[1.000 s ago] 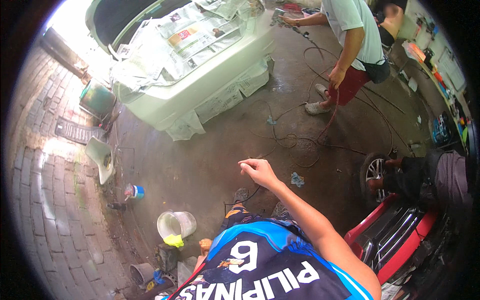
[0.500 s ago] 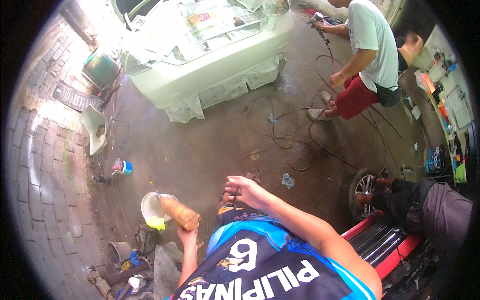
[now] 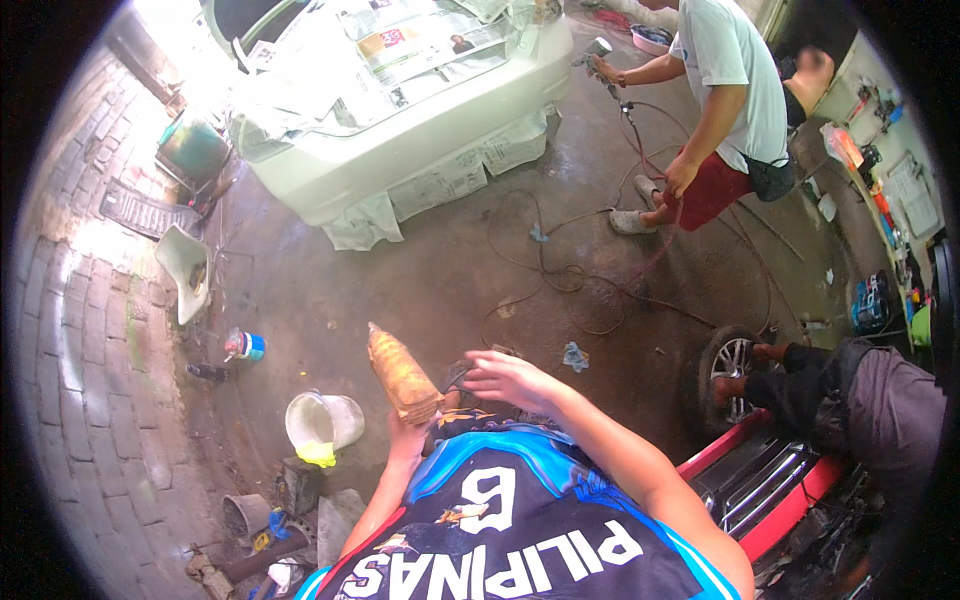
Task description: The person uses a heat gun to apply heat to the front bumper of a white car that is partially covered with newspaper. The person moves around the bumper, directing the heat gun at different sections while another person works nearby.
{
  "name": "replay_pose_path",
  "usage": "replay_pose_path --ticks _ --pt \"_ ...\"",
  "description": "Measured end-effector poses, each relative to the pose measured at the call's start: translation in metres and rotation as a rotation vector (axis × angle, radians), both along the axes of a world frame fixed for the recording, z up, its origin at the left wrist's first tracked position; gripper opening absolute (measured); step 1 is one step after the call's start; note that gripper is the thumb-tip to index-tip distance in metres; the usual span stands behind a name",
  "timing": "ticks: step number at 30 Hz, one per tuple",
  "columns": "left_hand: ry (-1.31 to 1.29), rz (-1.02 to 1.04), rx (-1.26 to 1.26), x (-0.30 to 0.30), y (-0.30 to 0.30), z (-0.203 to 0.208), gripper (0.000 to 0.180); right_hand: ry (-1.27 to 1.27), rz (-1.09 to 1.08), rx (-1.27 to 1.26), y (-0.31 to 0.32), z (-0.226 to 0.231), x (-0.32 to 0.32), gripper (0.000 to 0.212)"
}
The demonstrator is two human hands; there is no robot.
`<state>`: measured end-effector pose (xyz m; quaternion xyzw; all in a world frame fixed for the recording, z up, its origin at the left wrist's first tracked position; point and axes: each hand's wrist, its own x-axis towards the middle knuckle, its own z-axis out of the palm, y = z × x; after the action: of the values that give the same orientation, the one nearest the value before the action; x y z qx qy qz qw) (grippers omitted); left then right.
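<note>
My left hand is wrapped round the lower end of a brown, bottle-shaped container with a narrow tip. The container tilts, its tip pointing away from me and to the left. Beside it on the right, my right hand is open, fingers stretched out and apart, holding nothing. A white bucket with a bright yellow cloth over its rim stands on the floor left of my left hand.
Ahead stands a pale car body partly masked with newspaper. A co-worker holds a spray gun, its hose looping over the floor. A blue-and-white can stands left; a wheel and another person's legs are right.
My left hand has carried the brown container right, away from over the bucket, and its tip has swung upward in view. My right hand has shifted slightly right. The co-worker's spray gun has moved left.
</note>
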<state>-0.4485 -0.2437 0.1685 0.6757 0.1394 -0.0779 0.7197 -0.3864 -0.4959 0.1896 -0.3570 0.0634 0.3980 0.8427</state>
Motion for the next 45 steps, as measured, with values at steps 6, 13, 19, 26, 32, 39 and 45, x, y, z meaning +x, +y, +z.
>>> replay_pose_path --ticks 6,13,19,26,32,39,45 --pt "0.002 0.119 0.036 -0.008 0.021 0.021 0.024 -0.396 0.551 -0.556 -0.101 -0.056 -0.101 0.07" --pt "0.082 0.084 0.106 -0.006 0.018 0.044 0.026 -0.578 0.499 -1.18 -0.095 -0.108 -0.083 0.043" --pt "-0.038 -0.058 0.005 -0.005 -0.003 0.055 0.024 -0.259 0.023 -0.696 -0.004 -0.054 -0.015 0.036" --pt "-0.137 -0.182 0.329 -0.018 -0.025 0.083 0.033 0.369 0.036 -0.121 0.029 -0.042 -0.007 0.048" --pt "-0.124 -0.121 0.236 -0.033 -0.005 0.046 0.04 0.488 -0.307 0.179 0.018 -0.066 -0.006 0.017" --pt "0.365 0.054 0.516 -0.064 0.077 -0.02 0.027 0.675 -0.434 0.32 -0.024 -0.069 0.012 0.02" --pt "0.777 0.071 0.384 -0.133 0.138 -0.106 0.015 0.477 -0.357 0.117 -0.066 -0.05 0.0 0.026"
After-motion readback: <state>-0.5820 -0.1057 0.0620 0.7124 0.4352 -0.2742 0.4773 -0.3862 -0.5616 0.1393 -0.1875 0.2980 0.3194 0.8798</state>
